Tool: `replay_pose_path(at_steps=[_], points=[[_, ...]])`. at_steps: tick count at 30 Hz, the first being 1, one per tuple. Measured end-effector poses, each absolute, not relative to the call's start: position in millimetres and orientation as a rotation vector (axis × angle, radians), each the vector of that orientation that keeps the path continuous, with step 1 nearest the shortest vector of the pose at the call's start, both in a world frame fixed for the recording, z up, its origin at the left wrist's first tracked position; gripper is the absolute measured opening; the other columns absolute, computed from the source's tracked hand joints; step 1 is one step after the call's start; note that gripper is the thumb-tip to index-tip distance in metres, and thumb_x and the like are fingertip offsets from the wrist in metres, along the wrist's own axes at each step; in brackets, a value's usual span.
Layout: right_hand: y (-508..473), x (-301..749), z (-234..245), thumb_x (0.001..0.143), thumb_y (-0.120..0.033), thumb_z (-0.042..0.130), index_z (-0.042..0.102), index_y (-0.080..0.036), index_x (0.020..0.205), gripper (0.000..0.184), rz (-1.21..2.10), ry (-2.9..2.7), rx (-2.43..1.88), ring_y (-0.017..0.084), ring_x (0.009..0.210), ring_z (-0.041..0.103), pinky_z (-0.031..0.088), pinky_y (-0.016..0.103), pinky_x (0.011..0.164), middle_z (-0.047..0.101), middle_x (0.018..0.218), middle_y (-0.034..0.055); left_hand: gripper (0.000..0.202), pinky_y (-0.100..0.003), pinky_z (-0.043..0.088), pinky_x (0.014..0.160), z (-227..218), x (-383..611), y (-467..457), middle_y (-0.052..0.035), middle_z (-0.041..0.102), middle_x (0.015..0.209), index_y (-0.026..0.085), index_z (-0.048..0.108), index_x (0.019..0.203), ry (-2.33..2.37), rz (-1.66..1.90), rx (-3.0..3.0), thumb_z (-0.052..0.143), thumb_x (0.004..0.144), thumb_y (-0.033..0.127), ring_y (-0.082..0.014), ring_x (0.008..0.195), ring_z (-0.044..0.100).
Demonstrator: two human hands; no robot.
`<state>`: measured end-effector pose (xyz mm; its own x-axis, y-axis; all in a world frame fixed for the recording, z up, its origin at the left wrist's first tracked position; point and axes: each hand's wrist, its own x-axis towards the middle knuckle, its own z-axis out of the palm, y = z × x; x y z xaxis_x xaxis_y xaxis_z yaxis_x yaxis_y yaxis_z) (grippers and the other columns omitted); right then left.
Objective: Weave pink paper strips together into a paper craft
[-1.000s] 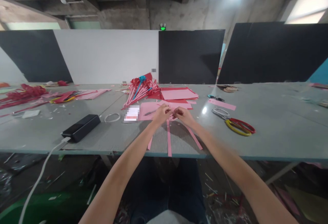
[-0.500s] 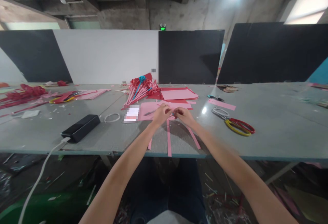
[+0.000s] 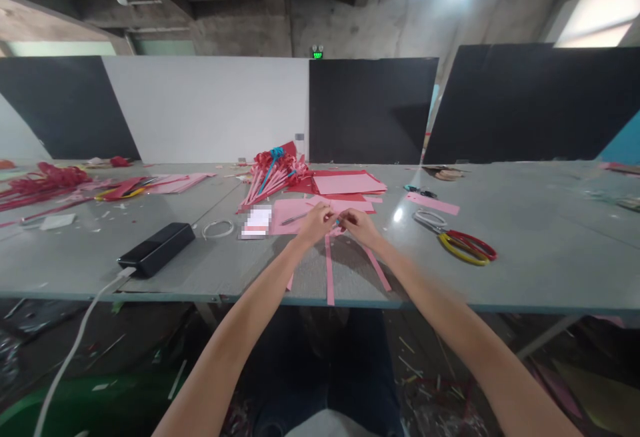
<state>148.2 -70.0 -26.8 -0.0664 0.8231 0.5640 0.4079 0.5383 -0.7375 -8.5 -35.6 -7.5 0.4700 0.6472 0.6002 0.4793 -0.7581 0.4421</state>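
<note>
Close together above the pink paper sheets [image 3: 287, 209], my left hand [image 3: 319, 222] and my right hand [image 3: 359, 225] meet at the fingertips. Both are closed in a pinch on a small pink paper piece, mostly covered by the fingers. A tiny spot of blue shows between them; what it is I cannot make out. Below the hands, a pink paper strip [image 3: 329, 273] runs to the table's front edge, with another pink strip [image 3: 379, 269] slanting beside it. A slim pen-like tool [image 3: 294, 219] lies on the sheets, left of my left hand.
Red-and-yellow-handled scissors [image 3: 463, 245] lie to the right. Further back are a bundle of pink and red paper sticks [image 3: 275, 173] and stacked pink sheets [image 3: 347, 183]. On the left sit a black power bank [image 3: 157, 249] with a white cable and a coil of wire [image 3: 218, 229].
Both hands stay in nearly the same place, with only slight finger movement. Slightly more blue shows between the fingertips now.
</note>
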Motion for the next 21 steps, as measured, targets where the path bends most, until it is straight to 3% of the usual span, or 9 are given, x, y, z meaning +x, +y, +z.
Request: replay_pose_path(at_steps=[8,15,21], points=[[-66.3,152.6,-32.1,0.076,-0.022,0.049,0.056,-0.020,0.074,0.008,0.419,-1.764,-1.062,0.014,0.061,0.060,0.046,0.027,0.059,0.064,0.068,0.0012,0.024,-0.026,0.041,0.065,-8.2,-10.8,-33.1,-0.0028,0.053,0.076,0.016,0.057,0.062,0.956,1.072,2.581,0.050,0.084,0.024,-0.0139,0.071,0.051],[-59.6,155.0,-38.9,0.075,-0.016,0.049,0.058,-0.019,0.073,0.009,0.362,-1.826,-1.141,0.014,0.064,0.060,0.046,0.029,0.064,0.065,0.070,0.0028,0.022,-0.027,0.041,0.064,-11.1,-11.4,-35.4,-0.0052,0.057,0.085,0.015,0.063,0.073,1.014,0.977,2.730,0.048,0.086,0.026,-0.0144,0.070,0.053],[-62.6,153.7,-37.0,0.074,-0.015,0.048,0.057,-0.020,0.074,0.010,0.376,-1.787,-1.107,0.015,0.063,0.059,0.046,0.028,0.062,0.064,0.068,0.0015,0.027,-0.027,0.041,0.064,-8.6,-10.5,-36.3,-0.0041,0.055,0.079,0.015,0.059,0.065,0.995,1.042,2.640,0.048,0.086,0.029,-0.0140,0.068,0.052]])
